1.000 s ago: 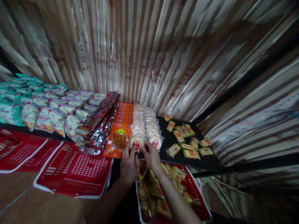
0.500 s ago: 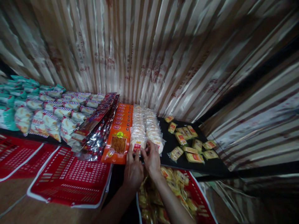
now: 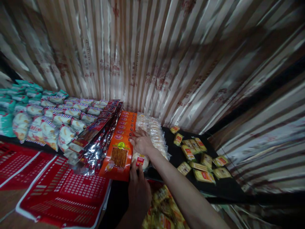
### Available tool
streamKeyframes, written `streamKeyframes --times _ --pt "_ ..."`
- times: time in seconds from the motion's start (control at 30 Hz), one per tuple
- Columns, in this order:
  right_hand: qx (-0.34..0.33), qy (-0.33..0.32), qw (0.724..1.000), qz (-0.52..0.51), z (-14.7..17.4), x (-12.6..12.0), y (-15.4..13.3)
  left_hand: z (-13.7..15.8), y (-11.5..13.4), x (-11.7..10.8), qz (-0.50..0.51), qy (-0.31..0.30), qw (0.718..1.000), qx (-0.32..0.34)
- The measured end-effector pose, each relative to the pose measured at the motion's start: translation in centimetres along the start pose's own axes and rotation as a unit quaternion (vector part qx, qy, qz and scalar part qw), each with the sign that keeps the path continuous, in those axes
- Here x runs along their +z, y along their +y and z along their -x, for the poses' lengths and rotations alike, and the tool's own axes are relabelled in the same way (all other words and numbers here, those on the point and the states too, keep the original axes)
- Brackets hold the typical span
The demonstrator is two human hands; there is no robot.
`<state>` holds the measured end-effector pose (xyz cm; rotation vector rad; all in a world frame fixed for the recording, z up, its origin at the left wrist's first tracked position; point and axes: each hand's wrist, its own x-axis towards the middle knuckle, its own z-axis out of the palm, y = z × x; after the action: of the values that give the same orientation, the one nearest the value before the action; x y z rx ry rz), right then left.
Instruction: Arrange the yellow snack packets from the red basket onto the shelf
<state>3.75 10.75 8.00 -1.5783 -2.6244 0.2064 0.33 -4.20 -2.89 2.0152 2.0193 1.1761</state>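
Note:
Two rows of clear-wrapped round white crackers run from front to back on the dark shelf (image 3: pixel 234 190). My left hand (image 3: pixel 140 190) is low at the shelf's front edge, its fingers stretched out and touching the front cracker packet (image 3: pixel 140 160), which has a red label. My right hand (image 3: pixel 143 142) lies palm down across the left row, fingers apart and pointing left. Its fingertips reach the edge of the orange snack package (image 3: pixel 119 156). The right row of crackers (image 3: pixel 156 133) shows beyond my right wrist.
Small yellow-wrapped biscuit packets (image 3: pixel 204 176) are scattered at the right. A red basket (image 3: pixel 69 194) hangs or stands below at left, and more yellow packets (image 3: pixel 164 203) lie below my arms. Dark red packets (image 3: pixel 95 133) and white snack bags (image 3: pixel 49 130) line the left.
My right hand has moved from the front of the cracker rows back and left over the left row, its fingers spreading. My left hand stays at the front packet. The view has shifted slightly.

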Motion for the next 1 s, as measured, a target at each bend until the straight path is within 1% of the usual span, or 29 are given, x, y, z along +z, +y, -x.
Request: streamKeyframes --times 0.07,0.2,0.23,0.37,0.4,0.43,0.5,0.57,0.63,0.7,0.77,0.87,1.0 --pt "0.019 -0.018 0.999 0.019 -0.1 0.3 0.3 0.0 0.1 0.3 -0.013 0.000 1.000 -0.001" --pt "0.043 -0.009 0.999 0.016 0.2 0.7 0.9 0.0 0.2 0.5 -0.034 0.009 0.999 0.004" --pt "0.041 -0.004 0.999 0.005 0.1 0.7 1.0 0.0 0.2 0.5 -0.036 0.011 0.999 0.003" --pt "-0.004 0.025 0.999 -0.037 -1.3 0.6 1.9 0.5 0.4 0.6 -0.024 0.015 1.000 -0.001" --pt "0.002 0.030 0.999 -0.040 -1.8 0.5 2.3 0.6 0.3 0.8 -0.020 0.018 1.000 0.002" --pt "0.021 0.032 0.999 -0.038 -2.4 0.4 2.7 0.7 0.2 1.0 -0.018 0.023 1.000 0.007" --pt "0.082 0.022 0.996 -0.021 -3.5 0.2 3.7 0.6 -0.1 1.6 -0.022 0.035 0.999 0.020" --pt "0.115 -0.006 0.993 0.005 -4.5 0.0 4.6 0.2 -0.4 2.1 -0.024 0.045 0.998 0.040" --pt "0.102 -0.034 0.994 0.030 -5.0 -0.1 5.4 -0.1 -0.5 2.5 -0.023 0.062 0.996 0.060" --pt "0.077 -0.042 0.995 0.050 -5.0 -0.2 5.7 -0.4 -0.4 2.7 -0.025 0.077 0.995 0.061" --pt "0.066 -0.032 0.995 0.063 -4.8 -0.3 5.7 -0.5 -0.2 2.9 -0.025 0.080 0.995 0.050" --pt "0.069 -0.014 0.995 0.067 -4.9 -0.4 5.6 -0.3 0.1 3.5 -0.021 0.079 0.996 0.040" --pt "0.080 0.017 0.995 0.065 -6.5 -0.4 5.7 -0.4 0.3 4.3 -0.031 0.092 0.995 0.022"
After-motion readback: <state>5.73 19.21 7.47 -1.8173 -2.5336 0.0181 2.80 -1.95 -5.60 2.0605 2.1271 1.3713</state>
